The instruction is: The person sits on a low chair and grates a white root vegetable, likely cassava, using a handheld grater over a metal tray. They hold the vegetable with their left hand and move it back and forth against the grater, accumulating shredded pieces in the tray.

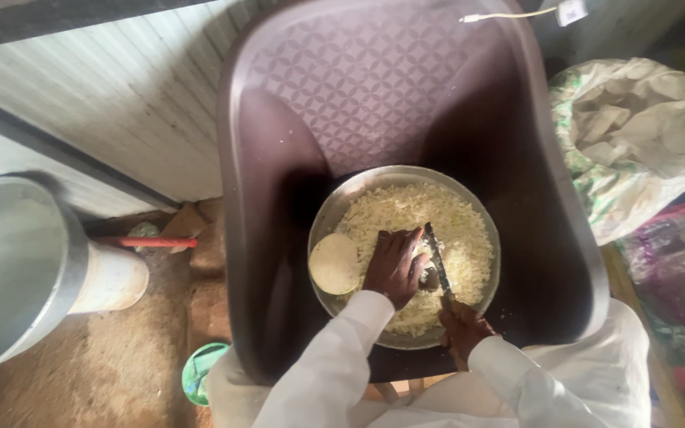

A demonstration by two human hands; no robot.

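A round metal bowl (334, 208) full of pale chopped shreds (461, 230) rests on the seat of a brown plastic chair (374, 79). My left hand (394, 265) presses down on something in the shreds, fingers curled; what lies under it is hidden. My right hand (463, 326) grips the handle of a dark knife (438, 257), whose blade lies right beside the left fingers. A pale round slice (334, 264) sits at the bowl's left rim. Both arms wear white sleeves.
A large metal pot (9, 269) stands at the left on the dirt floor, with a red-handled tool (148, 242) beside it. A white sack (636, 143) holding pale chunks sits at the right. A green lid (200, 371) lies near the chair's front left.
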